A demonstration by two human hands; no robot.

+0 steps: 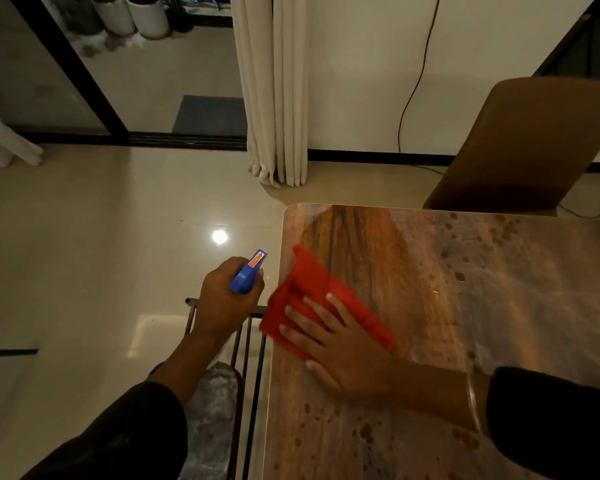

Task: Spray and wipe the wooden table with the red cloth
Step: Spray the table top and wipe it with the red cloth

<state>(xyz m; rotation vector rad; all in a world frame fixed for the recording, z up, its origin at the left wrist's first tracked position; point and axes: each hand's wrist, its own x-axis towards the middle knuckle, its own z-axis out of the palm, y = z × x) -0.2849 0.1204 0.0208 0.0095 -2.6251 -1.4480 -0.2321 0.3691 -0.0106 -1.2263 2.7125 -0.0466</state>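
Home, living or dining area. Glossy cream tile floor (84, 237); wood-grain table (465, 306) with a brown chair (520, 143) at its far edge. Long pale curtain (274, 88) beside a sliding glass door (136, 71); white plant pots (132, 12) outside.

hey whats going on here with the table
A person is cleaning a wooden table. Their right hand is pressed flat on a red cloth near the table's left edge, mid-wipe by the look of it. Their left hand holds a blue spray bottle off to the side, over the floor rather than the table. Droplets or spots show on the tabletop to the right and near the front, so part of the surface looks not yet wiped.
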